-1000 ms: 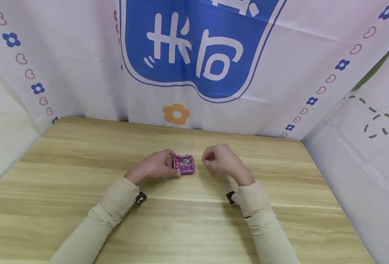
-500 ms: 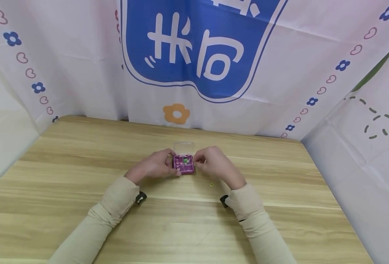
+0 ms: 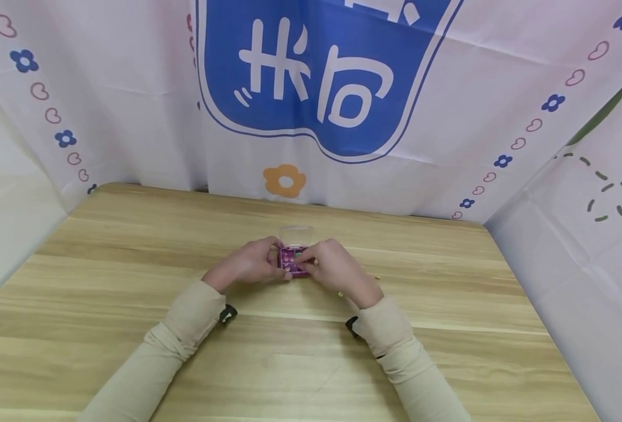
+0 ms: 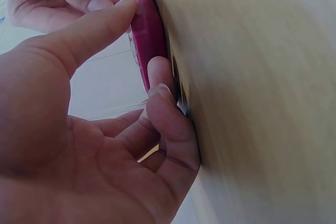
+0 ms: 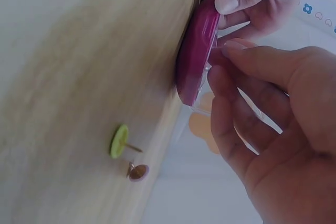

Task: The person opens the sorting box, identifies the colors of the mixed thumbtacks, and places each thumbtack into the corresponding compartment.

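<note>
Magenta box gripped at its left side by left hand, thumb on rim. Right hand bent over right compartments, hiding most; can't tell whether its fingertips pinch anything. Clear lid raised at far edge. Rightward on wooden table: yellow-green tack, coppery tack, both tiny from above.

I saw a magenta case, a yellow-green tack, cream sleeves, a tan counter streaked with grain, and white cloth bearing a blue emblem and orange flower.
</note>
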Motion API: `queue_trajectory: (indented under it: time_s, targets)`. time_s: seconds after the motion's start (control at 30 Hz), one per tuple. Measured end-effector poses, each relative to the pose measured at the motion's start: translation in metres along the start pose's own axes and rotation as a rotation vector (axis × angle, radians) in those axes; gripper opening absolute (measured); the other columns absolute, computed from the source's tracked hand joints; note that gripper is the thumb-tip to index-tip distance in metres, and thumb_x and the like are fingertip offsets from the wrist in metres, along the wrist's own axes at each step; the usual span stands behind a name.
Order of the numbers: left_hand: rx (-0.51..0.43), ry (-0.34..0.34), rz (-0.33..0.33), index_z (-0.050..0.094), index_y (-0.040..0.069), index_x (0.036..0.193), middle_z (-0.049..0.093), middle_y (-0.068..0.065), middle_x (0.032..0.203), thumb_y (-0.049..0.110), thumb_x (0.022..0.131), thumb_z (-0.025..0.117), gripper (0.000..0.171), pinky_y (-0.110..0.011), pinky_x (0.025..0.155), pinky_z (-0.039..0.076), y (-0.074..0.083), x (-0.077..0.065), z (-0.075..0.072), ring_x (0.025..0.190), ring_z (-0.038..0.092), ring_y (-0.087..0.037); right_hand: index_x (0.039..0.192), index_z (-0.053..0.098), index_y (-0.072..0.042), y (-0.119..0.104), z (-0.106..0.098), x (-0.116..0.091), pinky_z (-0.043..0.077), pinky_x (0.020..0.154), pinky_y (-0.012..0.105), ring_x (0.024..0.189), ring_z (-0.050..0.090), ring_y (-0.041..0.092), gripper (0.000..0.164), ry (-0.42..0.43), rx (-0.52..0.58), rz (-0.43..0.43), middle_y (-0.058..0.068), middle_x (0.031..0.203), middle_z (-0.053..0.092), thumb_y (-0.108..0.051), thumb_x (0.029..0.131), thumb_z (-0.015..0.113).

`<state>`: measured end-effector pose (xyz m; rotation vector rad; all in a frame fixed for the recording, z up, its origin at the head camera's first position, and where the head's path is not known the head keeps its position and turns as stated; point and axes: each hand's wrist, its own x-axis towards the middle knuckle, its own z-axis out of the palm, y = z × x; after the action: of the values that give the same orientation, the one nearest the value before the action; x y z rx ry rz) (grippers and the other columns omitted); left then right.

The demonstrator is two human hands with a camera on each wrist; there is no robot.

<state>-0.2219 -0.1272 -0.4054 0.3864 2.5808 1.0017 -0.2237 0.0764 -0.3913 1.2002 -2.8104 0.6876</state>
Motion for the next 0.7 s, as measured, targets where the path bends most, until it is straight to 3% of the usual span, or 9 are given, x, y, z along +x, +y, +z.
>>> queue_trajectory:
  time_s: [0.33,0.7]
  targets:
    - [-0.014,-0.007,-0.010,0.042,0.004,0.128,0.063,-0.006,0.073,0.030,0.075,0.079,0.070,-0.029,0.051,0.045,-0.0013,0.0020,0.0006,0.058,0.056,-0.018,0.093,0.075,-0.011,-0.0047,0.0054,0.0026,0.053,0.076,0.027,0.082,0.062,0.008,0.014,0.029,0.025,-0.050,0.001,0.091,0.073,-0.004,0.082,0.071]
    - [-0.018,-0.006,-0.013,0.044,0.005,0.125,0.063,-0.006,0.073,0.031,0.074,0.079,0.067,-0.031,0.054,0.045,0.0000,0.0010,0.0008,0.060,0.055,-0.018,0.097,0.075,-0.013,-0.0043,0.0090,0.0028,0.054,0.075,0.026,0.082,0.062,0.008,0.018,0.036,-0.015,-0.050,0.001,0.094,0.073,-0.004,0.082,0.071]
